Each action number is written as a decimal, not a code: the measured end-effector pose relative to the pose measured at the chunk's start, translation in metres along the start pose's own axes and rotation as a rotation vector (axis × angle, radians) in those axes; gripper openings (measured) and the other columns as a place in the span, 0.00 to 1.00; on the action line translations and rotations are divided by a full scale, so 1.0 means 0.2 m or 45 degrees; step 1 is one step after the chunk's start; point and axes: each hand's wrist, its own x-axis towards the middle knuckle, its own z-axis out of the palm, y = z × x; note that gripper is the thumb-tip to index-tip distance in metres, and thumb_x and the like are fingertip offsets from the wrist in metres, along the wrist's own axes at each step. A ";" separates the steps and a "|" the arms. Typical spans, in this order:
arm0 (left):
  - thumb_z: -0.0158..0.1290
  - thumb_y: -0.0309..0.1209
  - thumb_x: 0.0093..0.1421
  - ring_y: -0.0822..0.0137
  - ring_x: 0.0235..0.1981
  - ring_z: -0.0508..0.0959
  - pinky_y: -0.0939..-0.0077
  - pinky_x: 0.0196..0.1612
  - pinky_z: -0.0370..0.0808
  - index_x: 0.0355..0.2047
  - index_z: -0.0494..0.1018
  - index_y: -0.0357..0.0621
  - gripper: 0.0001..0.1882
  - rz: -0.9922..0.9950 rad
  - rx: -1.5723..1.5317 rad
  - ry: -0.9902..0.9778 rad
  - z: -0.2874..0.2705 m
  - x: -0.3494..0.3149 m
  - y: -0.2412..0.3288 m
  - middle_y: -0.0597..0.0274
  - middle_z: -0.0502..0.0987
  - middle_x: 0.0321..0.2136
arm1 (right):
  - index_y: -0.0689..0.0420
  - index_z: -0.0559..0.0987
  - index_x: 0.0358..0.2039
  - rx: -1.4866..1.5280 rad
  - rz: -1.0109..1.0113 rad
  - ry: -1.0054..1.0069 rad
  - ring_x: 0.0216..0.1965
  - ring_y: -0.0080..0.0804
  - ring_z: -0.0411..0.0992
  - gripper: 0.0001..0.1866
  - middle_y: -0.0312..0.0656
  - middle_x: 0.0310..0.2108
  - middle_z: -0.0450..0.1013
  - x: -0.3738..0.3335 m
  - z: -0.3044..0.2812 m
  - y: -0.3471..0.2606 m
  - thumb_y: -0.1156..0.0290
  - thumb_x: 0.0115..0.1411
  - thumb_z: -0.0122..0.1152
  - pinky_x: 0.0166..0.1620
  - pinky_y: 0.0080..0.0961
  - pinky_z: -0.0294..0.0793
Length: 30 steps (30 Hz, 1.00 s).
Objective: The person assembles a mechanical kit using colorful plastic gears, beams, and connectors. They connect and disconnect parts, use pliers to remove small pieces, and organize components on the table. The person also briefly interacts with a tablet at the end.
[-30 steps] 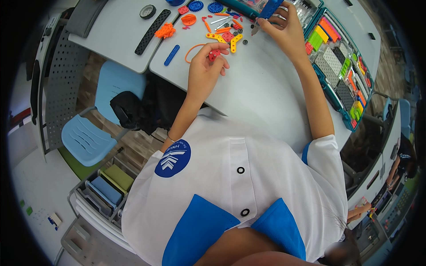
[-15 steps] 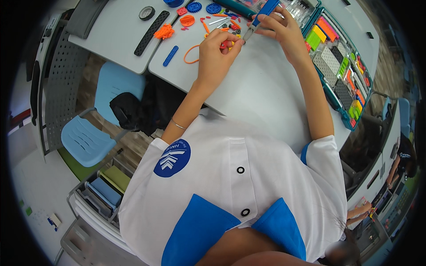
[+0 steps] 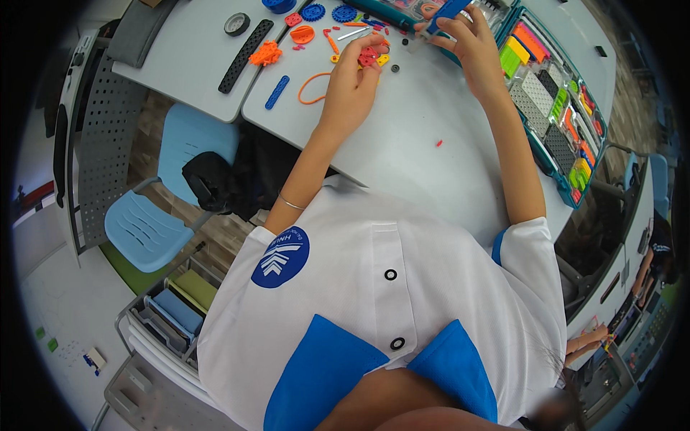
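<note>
My left hand [image 3: 346, 93] is over the table's far part, with fingers and thumb closed on a red plastic building piece [image 3: 369, 56]. Yellow plastic [image 3: 383, 60] shows right beside that piece. Further right, my right hand [image 3: 471, 54] is closed round a blue tool with a greyish tip [image 3: 447, 11]; its exact kind is unclear. The tool is apart from the red piece. A small black ring [image 3: 395, 68] lies on the table between the hands. Closer to me lies a tiny red pin [image 3: 440, 144].
An open teal case [image 3: 548, 161] of colourful building parts stands at the right. Blue gears [image 3: 345, 13], an orange rubber band [image 3: 305, 87], a blue beam [image 3: 277, 92], a black beam [image 3: 246, 56] and a tape roll [image 3: 236, 24] lie left. Blue chairs [image 3: 147, 230] stand left.
My right hand has drawn the blue tool up and right, away from my left hand. The red piece shows more fully. A red pin and a black ring now show on the table.
</note>
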 end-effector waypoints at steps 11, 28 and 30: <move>0.46 0.21 0.68 0.70 0.43 0.79 0.78 0.42 0.80 0.59 0.65 0.30 0.20 -0.103 -0.100 -0.025 0.02 -0.04 0.07 0.52 0.77 0.47 | 0.59 0.80 0.42 -1.096 -0.342 -0.450 0.36 0.21 0.77 0.13 0.36 0.32 0.79 -0.18 0.11 0.01 0.66 0.61 0.66 0.41 0.19 0.74; 0.49 0.22 0.66 0.66 0.43 0.82 0.72 0.48 0.82 0.54 0.72 0.30 0.16 -0.012 -0.207 0.074 0.02 -0.07 0.09 0.49 0.80 0.45 | 0.60 0.75 0.48 -0.646 -0.214 -0.333 0.41 0.25 0.76 0.16 0.40 0.40 0.77 -0.25 0.15 0.11 0.73 0.60 0.63 0.46 0.24 0.75; 0.49 0.22 0.66 0.67 0.42 0.82 0.73 0.48 0.82 0.53 0.73 0.30 0.16 0.010 -0.144 0.088 0.02 -0.08 0.10 0.49 0.81 0.44 | 0.60 0.75 0.48 -0.593 -0.156 -0.312 0.42 0.25 0.76 0.16 0.39 0.41 0.77 -0.26 0.16 0.12 0.73 0.61 0.63 0.47 0.24 0.74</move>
